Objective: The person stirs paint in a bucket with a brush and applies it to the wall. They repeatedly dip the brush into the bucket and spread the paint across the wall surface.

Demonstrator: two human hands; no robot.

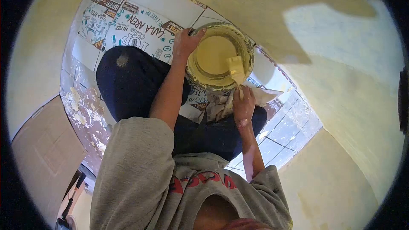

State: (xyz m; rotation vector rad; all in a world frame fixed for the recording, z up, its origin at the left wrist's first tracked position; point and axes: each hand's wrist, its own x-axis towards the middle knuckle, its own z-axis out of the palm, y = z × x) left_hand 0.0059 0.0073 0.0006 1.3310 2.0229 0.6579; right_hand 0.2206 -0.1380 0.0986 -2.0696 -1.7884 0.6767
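Note:
A round bucket [251, 55] of pale yellow paint stands between my knees and the wall, its rim crusted with paint. My left hand [186, 44] grips the bucket's upper left rim. At the lower right of the bucket, my right hand [244, 104] is closed around the handle of a paintbrush [235, 69]. The brush's bristle end, coated in yellow, is over the right inner side of the bucket. A stained, crumpled cloth [223, 106] lies beside my right hand, below the bucket.
Printed cardboard sheets [138, 27] cover the tiled floor at the upper left. Yellowish walls [353, 72] curve around the floor. Paint-spattered tiles [287, 134] lie at the right. A brown board [49, 149] and dark objects are at the lower left.

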